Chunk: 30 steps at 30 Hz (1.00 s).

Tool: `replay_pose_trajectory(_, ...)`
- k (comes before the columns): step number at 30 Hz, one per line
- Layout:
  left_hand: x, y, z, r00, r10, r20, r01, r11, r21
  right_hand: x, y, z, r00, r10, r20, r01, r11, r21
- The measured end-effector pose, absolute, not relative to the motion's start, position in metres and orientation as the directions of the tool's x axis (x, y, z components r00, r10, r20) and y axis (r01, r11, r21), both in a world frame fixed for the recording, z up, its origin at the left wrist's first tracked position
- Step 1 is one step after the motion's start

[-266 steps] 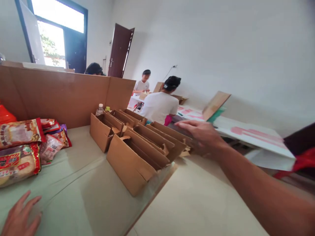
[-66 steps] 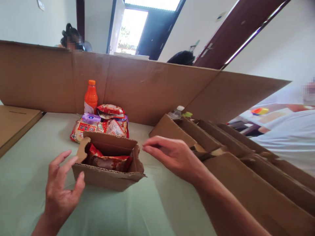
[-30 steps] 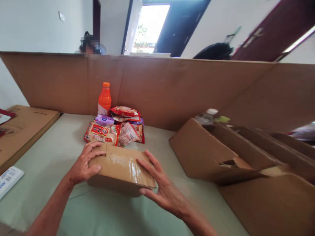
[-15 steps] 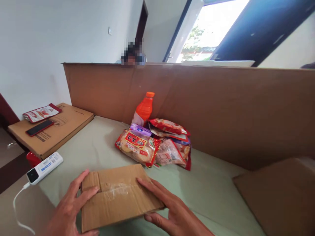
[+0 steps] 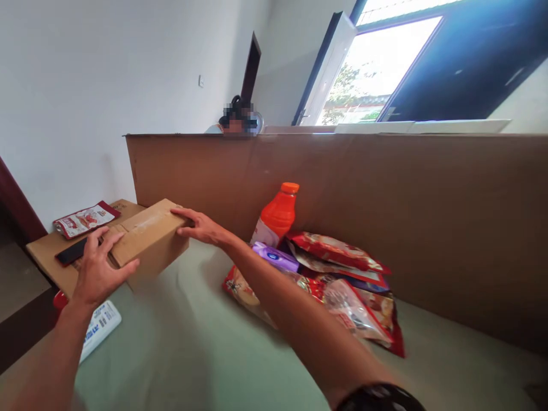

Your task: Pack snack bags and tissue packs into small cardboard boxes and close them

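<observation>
A small brown cardboard box (image 5: 148,228), with clear tape along its top, is between my two hands at the left. My left hand (image 5: 96,268) holds its near left end, fingers on the upper edge and thumb at the side. At the far right end, my right hand (image 5: 201,225) grips it with fingers on top and thumb below. The box is beside and partly over a flat carton (image 5: 43,251); whether it touches the carton I cannot tell. On that carton lie a phone (image 5: 71,252), partly covered by my left hand, and a red-and-white food pouch (image 5: 85,220).
An orange bottle (image 5: 278,211) leans behind a purple pack (image 5: 274,257) and several red snack bags (image 5: 338,251), partly behind my right forearm. A white power bank (image 5: 103,325) lies below my left hand. A tall cardboard panel (image 5: 385,188) stands behind; a person's head shows beyond it.
Both hands have carried the cardboard box from the front middle of the table to the left, up against the flat carton. The view has shifted, and my right forearm now crosses the snack bags.
</observation>
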<state>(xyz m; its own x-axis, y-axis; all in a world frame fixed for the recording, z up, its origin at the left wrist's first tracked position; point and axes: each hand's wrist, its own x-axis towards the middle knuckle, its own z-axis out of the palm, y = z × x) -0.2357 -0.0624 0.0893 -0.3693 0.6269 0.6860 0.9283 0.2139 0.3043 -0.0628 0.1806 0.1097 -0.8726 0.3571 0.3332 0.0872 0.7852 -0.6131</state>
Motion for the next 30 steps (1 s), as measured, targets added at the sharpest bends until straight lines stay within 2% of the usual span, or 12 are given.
replay_pose_trajectory(8,-0.301,0.018,0.062,-0.495,0.593,0.635,0.866,0.395,0.306,-0.171,0.225,0.072,-0.813,0.496,0.306,0.252,0.773,-0.583)
replay_pose_trajectory(15,-0.312,0.070,0.065,-0.535,0.656,0.532,0.843,0.449,0.296,-0.192,0.256,0.052,-0.683,0.667,0.297,0.379,0.672,-0.636)
replay_pose_trajectory(21,-0.308,0.117,0.066,-0.598,0.619,0.510,0.800,0.493,0.341,-0.182,0.266,0.055,-0.572,0.761,0.304,0.417,0.590,-0.692)
replay_pose_trajectory(24,-0.310,0.132,0.067,-0.617,0.609,0.498,0.787,0.501,0.361,-0.164,0.251,0.057,-0.583,0.753,0.306,0.391,0.590,-0.706)
replay_pose_trajectory(28,-0.312,0.132,0.079,-0.636,0.606,0.478,0.772,0.508,0.382,-0.119,0.194,0.054,-0.690,0.656,0.306,0.310,0.650,-0.694)
replay_pose_trajectory(30,-0.301,0.128,0.087,-0.601,0.643,0.474,0.799,0.465,0.382,-0.080,0.156,0.048,-0.730,0.616,0.296,0.285,0.668,-0.688)
